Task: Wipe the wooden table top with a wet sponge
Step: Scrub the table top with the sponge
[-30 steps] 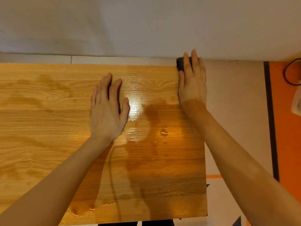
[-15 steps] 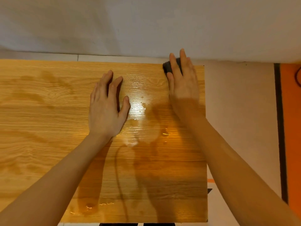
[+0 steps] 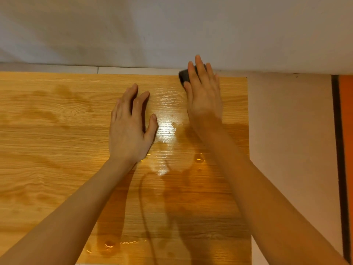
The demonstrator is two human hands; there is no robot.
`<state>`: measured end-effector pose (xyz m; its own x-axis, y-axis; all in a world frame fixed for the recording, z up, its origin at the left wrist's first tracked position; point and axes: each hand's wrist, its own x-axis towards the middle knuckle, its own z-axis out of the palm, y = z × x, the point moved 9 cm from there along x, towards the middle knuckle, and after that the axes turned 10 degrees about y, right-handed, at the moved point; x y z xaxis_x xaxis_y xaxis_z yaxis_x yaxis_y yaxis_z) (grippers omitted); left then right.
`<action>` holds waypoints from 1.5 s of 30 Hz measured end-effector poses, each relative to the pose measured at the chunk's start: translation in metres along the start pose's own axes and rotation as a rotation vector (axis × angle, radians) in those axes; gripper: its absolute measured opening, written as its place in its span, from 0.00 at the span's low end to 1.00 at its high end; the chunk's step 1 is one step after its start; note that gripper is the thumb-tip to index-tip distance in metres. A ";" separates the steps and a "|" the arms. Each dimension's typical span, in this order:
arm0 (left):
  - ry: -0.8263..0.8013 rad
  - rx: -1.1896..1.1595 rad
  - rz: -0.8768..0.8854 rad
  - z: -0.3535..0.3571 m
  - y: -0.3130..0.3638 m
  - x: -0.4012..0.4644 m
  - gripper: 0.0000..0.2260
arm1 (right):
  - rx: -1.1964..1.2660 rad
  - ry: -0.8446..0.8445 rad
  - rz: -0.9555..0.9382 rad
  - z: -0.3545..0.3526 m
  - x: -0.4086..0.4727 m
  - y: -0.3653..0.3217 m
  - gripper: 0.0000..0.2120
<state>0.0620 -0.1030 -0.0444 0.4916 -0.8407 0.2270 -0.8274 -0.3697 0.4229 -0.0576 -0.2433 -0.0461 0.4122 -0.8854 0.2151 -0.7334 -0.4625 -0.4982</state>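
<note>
Right hand (image 3: 204, 98) flat on top of the dark sponge (image 3: 184, 75), fingers straight and close together, pressing it down at the far edge of the wooden table top (image 3: 47, 140), not far from the far right corner and just below the pale wall (image 3: 172, 25). Only a dark sliver of sponge peeking out at the left of the fingers, most of it covered. Left hand (image 3: 129, 131) laid palm-down on the wood nearer the middle, fingers straight and slightly spread, thumb out to the side, holding nothing. Between the two hands, a glossy wet patch (image 3: 166, 129) catching the light, with a few beads of water (image 3: 199, 158) closer in. More droplets (image 3: 114, 244) glinting by the near edge. Right of the table, pale floor (image 3: 286, 131) and an orange strip (image 3: 346, 131).
</note>
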 end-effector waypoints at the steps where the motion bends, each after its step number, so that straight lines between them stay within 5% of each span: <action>1: 0.001 -0.001 -0.002 0.000 0.000 -0.001 0.23 | 0.006 0.000 0.021 0.002 0.000 -0.001 0.22; 7: 0.003 -0.001 0.008 0.001 0.002 -0.006 0.22 | -0.014 -0.082 -0.049 -0.025 -0.113 -0.021 0.27; 16: -0.022 -0.085 -0.005 -0.037 -0.051 -0.003 0.23 | -0.048 -0.079 0.006 0.016 0.003 -0.025 0.22; 24: -0.001 0.049 -0.003 -0.036 -0.081 -0.010 0.24 | -0.018 -0.083 -0.041 -0.012 -0.104 -0.040 0.23; 32: 0.022 0.044 0.008 -0.038 -0.082 -0.009 0.24 | -0.021 -0.074 -0.005 0.038 0.007 -0.062 0.21; 39: 0.021 0.034 0.006 -0.038 -0.080 -0.012 0.24 | -0.103 -0.040 -0.016 0.007 -0.110 -0.070 0.23; 45: 0.032 0.047 0.014 -0.039 -0.081 -0.007 0.23 | -0.031 -0.068 0.046 0.042 -0.026 -0.088 0.21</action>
<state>0.1361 -0.0521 -0.0459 0.4876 -0.8332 0.2608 -0.8458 -0.3768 0.3776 0.0188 -0.1780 -0.0429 0.4123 -0.9011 0.1343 -0.7685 -0.4231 -0.4799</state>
